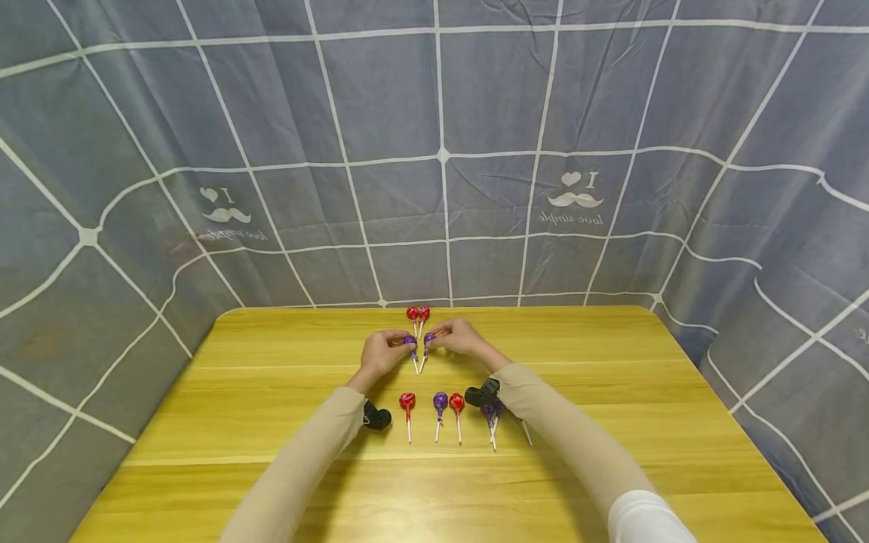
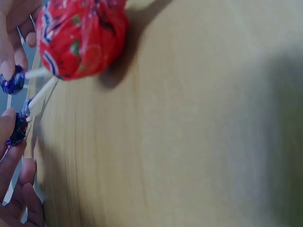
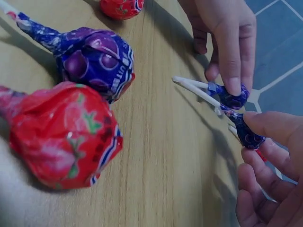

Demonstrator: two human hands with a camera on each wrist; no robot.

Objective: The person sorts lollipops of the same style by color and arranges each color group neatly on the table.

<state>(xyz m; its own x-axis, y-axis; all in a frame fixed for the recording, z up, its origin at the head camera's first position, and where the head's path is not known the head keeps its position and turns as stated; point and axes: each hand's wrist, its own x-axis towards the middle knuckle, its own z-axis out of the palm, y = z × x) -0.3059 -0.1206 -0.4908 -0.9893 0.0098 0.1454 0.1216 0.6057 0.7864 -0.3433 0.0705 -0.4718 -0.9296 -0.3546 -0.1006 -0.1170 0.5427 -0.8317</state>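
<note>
My left hand (image 1: 382,351) pinches a purple-wrapped lollipop (image 1: 410,341) by its head between thumb and fingers. Opposite it, my right hand (image 1: 462,337) pinches a second purple lollipop (image 3: 251,135) the same way. Their white sticks point back toward me and come together at the ends, as the right wrist view shows. Just beyond the hands, two red lollipops (image 1: 424,312) lie side by side near the table's far edge, sticks converging. Whether the held lollipops rest on the wood or hang just above it, I cannot tell.
Nearer me on the wooden table (image 1: 285,445) lie a red lollipop (image 1: 407,402), a purple lollipop (image 1: 440,401) and another red lollipop (image 1: 457,403). More purple lollipops (image 1: 498,409) lie partly hidden under the right wrist. A grey checked curtain (image 1: 400,196) hangs behind the table.
</note>
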